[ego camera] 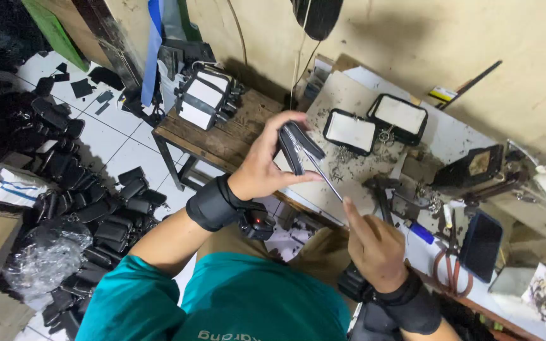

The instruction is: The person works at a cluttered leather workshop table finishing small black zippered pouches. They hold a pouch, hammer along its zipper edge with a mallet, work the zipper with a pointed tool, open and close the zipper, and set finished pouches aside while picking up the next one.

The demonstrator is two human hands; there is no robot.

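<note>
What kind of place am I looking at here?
Likely a small craft workshop making black pouches: a cluttered workbench with scissors, finished black cases heaped on the floor, and unfinished pouches lying open.

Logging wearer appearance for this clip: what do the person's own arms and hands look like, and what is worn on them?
Both hands are bare, no gloves. The left hand and right hand each have a wide black wrist strap carrying a small black device; the left one shows a small red light. Teal short sleeves end above the elbows, forearms uncovered.

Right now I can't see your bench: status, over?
Left hand grips black pouch. Right hand holds thin metal tool against it. Two white-faced cases lie beyond, clear.
</note>
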